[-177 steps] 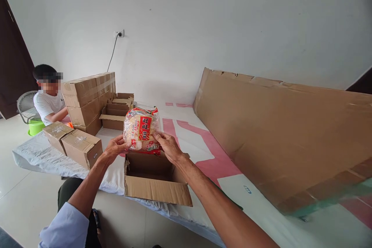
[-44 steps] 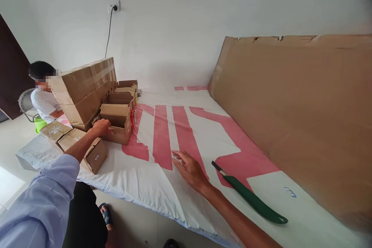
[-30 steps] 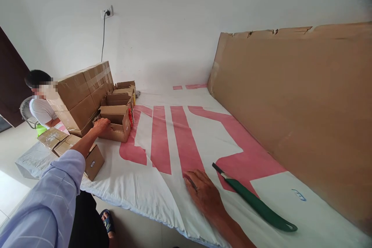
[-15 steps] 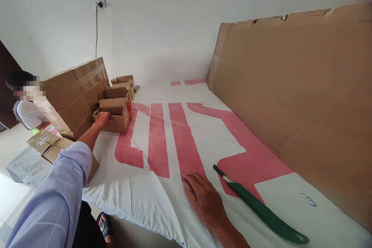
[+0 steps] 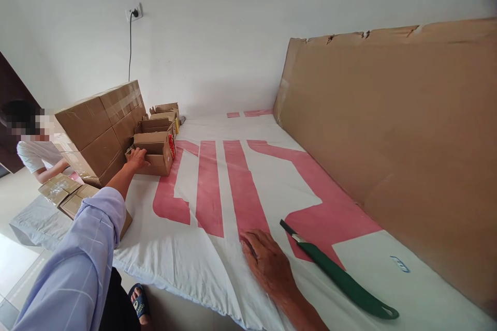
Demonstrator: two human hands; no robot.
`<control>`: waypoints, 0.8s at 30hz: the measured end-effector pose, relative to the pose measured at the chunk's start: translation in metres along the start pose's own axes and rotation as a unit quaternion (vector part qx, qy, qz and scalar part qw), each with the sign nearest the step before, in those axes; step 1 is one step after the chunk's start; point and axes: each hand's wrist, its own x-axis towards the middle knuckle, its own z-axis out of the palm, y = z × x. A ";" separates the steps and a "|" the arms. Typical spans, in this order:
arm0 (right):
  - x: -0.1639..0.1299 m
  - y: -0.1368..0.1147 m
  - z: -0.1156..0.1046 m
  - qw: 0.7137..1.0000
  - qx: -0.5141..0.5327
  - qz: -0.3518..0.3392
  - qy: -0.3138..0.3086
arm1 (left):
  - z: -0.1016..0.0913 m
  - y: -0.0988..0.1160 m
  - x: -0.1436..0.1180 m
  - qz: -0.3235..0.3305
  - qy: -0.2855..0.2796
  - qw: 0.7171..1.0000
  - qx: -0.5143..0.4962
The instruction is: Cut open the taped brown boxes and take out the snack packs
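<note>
My left hand (image 5: 137,161) reaches over the near side of an open cardboard box (image 5: 158,163), its fingers bent down at the rim and partly hidden inside. Whatever they may hold does not show. On a white cloth with large red printed shapes (image 5: 209,186), my right hand (image 5: 267,262) lies palm down, holding nothing, its fingers stretched out and slightly bent. To its right lies a long tool with a curved green handle (image 5: 345,277), a pale metal collar and a narrow dark tip.
More open boxes (image 5: 153,125) stand behind the first, beside a large taped carton (image 5: 104,129). A flapped box (image 5: 73,196) sits at the near left edge. A large cardboard sheet (image 5: 384,114) leans along the right. Another person (image 5: 39,155) is behind the carton.
The view has shifted slightly, and both hands keep nearly the same places. The other person has moved a little, and their arm now shows more beside the carton.
</note>
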 end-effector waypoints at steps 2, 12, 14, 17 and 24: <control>0.001 0.000 0.000 1.000 0.001 -0.001 0.001 | -0.005 -0.003 -0.007 0.006 -0.001 1.000 -0.003; -0.003 0.006 0.000 1.000 0.006 -0.018 -0.008 | -0.034 -0.042 -0.054 0.064 0.027 0.997 -0.033; -0.006 0.008 0.001 1.000 0.015 -0.012 -0.013 | -0.043 -0.061 -0.066 0.066 0.033 0.996 -0.042; -0.009 0.010 0.002 1.000 0.018 -0.012 -0.023 | -0.057 -0.095 -0.091 0.056 0.042 0.996 -0.056; -0.010 0.009 0.001 0.999 -0.007 -0.025 -0.024 | -0.043 -0.154 -0.185 0.015 0.041 0.996 -0.072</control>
